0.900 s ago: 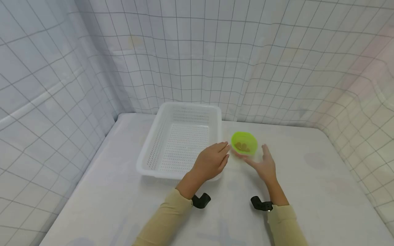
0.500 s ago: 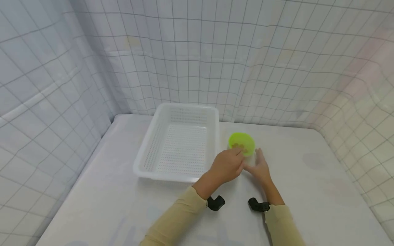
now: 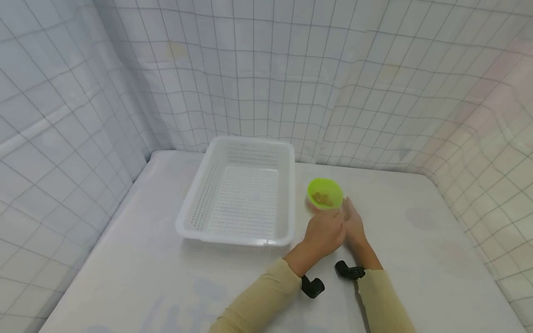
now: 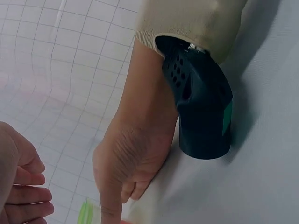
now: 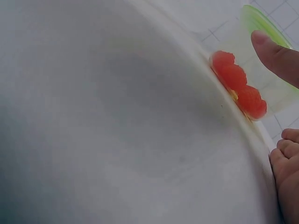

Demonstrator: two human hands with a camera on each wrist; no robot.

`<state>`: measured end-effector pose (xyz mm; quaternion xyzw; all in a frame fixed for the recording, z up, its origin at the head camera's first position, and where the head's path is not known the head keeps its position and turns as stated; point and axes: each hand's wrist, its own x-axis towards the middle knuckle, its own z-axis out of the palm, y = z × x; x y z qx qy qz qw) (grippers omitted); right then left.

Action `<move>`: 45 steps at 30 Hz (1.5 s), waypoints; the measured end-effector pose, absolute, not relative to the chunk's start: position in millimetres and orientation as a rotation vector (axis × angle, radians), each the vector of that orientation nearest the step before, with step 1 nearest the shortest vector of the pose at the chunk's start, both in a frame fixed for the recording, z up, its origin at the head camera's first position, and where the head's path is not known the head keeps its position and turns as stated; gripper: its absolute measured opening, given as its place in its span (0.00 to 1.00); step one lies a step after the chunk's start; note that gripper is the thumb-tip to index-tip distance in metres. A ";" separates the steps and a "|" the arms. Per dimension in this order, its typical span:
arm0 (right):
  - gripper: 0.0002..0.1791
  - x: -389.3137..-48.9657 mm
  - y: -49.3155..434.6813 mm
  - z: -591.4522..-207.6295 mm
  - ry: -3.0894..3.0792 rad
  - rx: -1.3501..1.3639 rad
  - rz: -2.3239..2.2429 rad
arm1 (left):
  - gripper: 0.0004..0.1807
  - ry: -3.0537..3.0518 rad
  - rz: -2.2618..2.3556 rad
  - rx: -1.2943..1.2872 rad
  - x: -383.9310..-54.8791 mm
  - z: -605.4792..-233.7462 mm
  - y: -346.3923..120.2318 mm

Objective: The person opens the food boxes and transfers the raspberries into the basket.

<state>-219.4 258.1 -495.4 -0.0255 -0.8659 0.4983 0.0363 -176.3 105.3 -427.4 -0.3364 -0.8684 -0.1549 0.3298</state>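
A see-through bowl with a lime-green rim (image 3: 325, 187) stands on the table right of the basket. Several small reddish-orange pieces (image 5: 233, 77) lie in its bottom. My left hand (image 3: 325, 231) is just in front of the bowl, its fingers overlapping my right hand in the head view. In the left wrist view, bent fingers (image 4: 28, 200) of my left hand hold nothing. My right hand (image 3: 355, 224) is at the bowl's right side, fingers fairly straight. Its thumb (image 5: 275, 56) overlaps the bowl in the right wrist view.
A white perforated plastic basket (image 3: 235, 238), with nothing in it, stands left of the bowl. White cloth covers the table (image 3: 424, 240). Grid-patterned curtains (image 3: 266, 83) hang behind and on both sides. Both wrists wear black camera mounts (image 3: 312, 286).
My left hand has moved right, from the basket's edge to the front of the bowl and up against my right hand. The right hand has drawn in closer to the bowl's side.
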 end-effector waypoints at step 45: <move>0.29 -260.3 259.0 -490.4 -2.810 -0.061 1.490 | 0.13 -2.807 0.052 -0.733 -221.9 -439.6 136.7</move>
